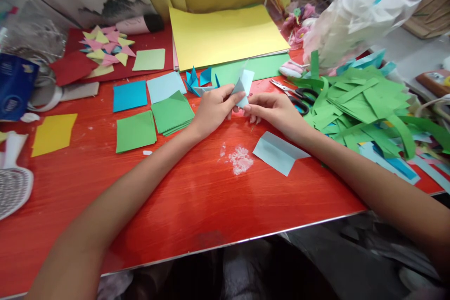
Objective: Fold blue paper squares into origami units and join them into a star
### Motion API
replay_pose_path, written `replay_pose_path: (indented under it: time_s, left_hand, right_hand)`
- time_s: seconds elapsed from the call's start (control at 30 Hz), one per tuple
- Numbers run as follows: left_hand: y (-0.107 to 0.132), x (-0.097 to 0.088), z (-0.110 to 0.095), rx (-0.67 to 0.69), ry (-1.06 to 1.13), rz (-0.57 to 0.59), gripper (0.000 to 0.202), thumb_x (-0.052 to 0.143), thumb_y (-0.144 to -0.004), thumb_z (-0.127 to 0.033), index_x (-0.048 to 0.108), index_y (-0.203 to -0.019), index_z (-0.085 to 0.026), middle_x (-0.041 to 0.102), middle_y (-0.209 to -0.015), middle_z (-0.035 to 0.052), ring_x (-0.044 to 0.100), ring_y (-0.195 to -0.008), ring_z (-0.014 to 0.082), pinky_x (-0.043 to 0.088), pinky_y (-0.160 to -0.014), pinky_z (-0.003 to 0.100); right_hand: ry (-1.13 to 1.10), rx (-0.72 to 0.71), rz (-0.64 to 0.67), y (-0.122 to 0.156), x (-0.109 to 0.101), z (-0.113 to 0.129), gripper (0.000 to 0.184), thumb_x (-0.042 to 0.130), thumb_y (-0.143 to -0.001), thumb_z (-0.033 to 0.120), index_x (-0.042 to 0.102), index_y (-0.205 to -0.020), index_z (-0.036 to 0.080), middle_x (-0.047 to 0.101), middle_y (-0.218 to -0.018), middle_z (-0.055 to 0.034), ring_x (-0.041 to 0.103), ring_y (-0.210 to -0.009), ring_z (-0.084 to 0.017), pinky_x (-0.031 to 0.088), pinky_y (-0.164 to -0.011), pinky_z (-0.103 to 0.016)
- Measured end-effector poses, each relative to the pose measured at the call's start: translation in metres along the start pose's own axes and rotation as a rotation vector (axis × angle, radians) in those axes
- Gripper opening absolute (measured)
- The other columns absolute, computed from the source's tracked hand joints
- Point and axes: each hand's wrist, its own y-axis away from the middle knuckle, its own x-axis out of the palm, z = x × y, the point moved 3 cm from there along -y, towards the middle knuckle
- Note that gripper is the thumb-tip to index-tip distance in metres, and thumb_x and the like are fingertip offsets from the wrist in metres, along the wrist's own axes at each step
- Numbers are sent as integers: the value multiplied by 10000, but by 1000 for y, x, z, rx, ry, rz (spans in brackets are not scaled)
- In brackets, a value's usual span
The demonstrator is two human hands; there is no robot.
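Note:
A small folded piece of light blue paper (246,83) is held up above the red table. My left hand (217,108) pinches its left side between thumb and fingers. At its lower right edge, my right hand (272,111) has thumb and fingertips closed on the same paper. Just behind my left hand stand folded blue paper pieces (197,83) with pointed tips. A creased light blue sheet (279,152) lies on the table below my right hand. Green paper squares (174,111) are stacked left of my left hand.
Black-handled scissors (297,96) lie right of my hands, against a heap of green paper strips (365,98). Large yellow sheets (228,37) lie at the back. A pink and yellow paper star (107,47) sits back left. The table's front edge (232,243) runs nearest me.

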Motion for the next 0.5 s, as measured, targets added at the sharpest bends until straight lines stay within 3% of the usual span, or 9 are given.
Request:
replay_pose_path:
  time_s: [0.33,0.5]
  left_hand:
    - [-1,3,3,-49,163,87,429,553,-812,-582,508,-684,-175,539,-537,-23,492,-442,70,381,-450,225]
    - [-3,5,8,38,266,84,340,661,-771,-494,538,-881,-197,579,-702,-25,535,-528,76,445,-473,213]
  right_hand:
    - [53,-26,-22,0,-2,-3,250,673,-808,353,578,-682,159,585,-619,4,529,-539,-84,423,-538,-240]
    - [60,-25,37,0,-3,0,259,604,-862,320,596,-676,140,587,-630,0,537,-562,-77,427,-574,-233]
